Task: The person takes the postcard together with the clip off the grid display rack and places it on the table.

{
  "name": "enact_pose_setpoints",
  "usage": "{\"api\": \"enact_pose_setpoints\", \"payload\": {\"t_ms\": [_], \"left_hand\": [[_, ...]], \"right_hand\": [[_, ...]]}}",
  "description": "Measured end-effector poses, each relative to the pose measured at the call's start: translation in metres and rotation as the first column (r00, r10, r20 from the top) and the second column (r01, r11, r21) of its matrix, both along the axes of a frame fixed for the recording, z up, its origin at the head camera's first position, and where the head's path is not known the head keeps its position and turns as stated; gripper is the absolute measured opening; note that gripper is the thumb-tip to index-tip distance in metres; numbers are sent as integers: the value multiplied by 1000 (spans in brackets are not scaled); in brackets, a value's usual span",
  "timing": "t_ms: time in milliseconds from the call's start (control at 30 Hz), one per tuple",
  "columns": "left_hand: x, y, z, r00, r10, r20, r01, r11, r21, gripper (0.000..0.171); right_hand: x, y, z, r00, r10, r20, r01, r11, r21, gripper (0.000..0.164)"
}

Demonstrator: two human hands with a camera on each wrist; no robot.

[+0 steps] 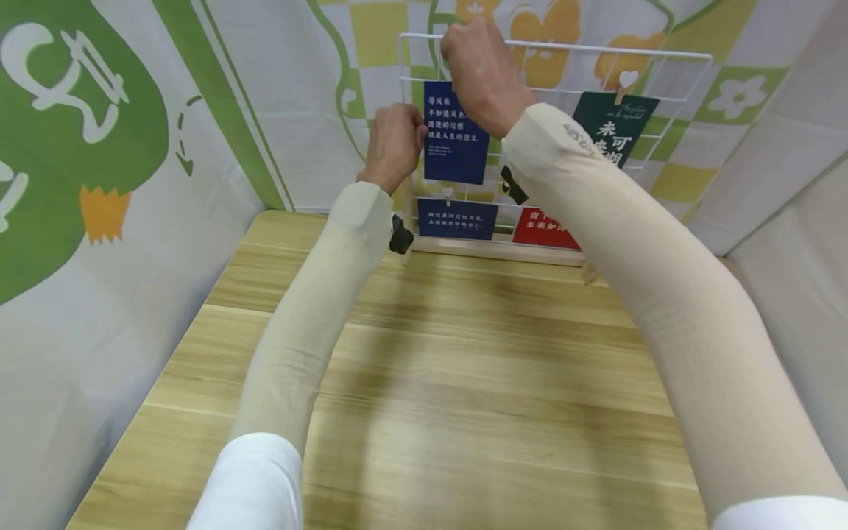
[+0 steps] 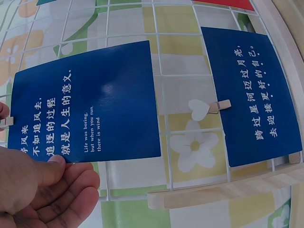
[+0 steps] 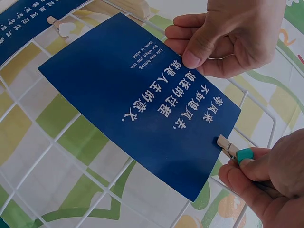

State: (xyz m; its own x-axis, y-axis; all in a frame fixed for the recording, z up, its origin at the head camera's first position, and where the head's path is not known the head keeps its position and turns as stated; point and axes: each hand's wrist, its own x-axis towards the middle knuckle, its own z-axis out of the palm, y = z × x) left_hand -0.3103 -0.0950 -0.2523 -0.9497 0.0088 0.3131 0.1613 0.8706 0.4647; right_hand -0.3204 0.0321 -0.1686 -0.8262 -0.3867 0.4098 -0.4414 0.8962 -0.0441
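A dark blue card (image 1: pixel 457 158) with white lettering lies against a white wire grid rack (image 1: pixel 596 48). My left hand (image 1: pixel 394 143) pinches the card's left edge between thumb and fingers; that thumb (image 3: pixel 194 58) overlaps the printed face in the right wrist view. Up at the card's top edge, my right hand (image 1: pixel 483 77) pinches a small wooden clothespin (image 3: pixel 228 146) by its end, which carries a teal ornament (image 3: pixel 244 155). The clothespin's jaws sit over the card's edge. In the head view, the right hand hides this clothespin and the card's upper right corner.
Below hangs another blue card (image 1: pixel 457 221) under a clothespin with a white heart (image 2: pixel 199 109). To the right are a green card (image 1: pixel 616 132) and a red card (image 1: pixel 546 228), partly behind the right forearm. The rack's wooden base (image 1: pixel 490 254) stands on a wooden table (image 1: pixel 503 383).
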Motion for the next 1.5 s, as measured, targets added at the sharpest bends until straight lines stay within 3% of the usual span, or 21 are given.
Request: {"api": "enact_pose_setpoints", "payload": {"t_ms": [433, 833, 1267, 1500], "left_hand": [[-1, -2, -3, 999, 8, 46, -8, 1000, 7, 23], [-1, -1, -2, 999, -16, 33, 17, 1000, -3, 23], [-1, -6, -2, 998, -25, 57, 25, 1000, -14, 24], [0, -11, -3, 999, -36, 19, 37, 999, -39, 22]], "right_hand": [[1, 1, -1, 1000, -9, -14, 9, 1000, -29, 39], [6, 4, 1, 997, 17, -70, -20, 999, -43, 40], [10, 15, 1, 998, 35, -58, -41, 993, -109, 38], [12, 20, -2, 999, 33, -20, -35, 990, -140, 39]]}}
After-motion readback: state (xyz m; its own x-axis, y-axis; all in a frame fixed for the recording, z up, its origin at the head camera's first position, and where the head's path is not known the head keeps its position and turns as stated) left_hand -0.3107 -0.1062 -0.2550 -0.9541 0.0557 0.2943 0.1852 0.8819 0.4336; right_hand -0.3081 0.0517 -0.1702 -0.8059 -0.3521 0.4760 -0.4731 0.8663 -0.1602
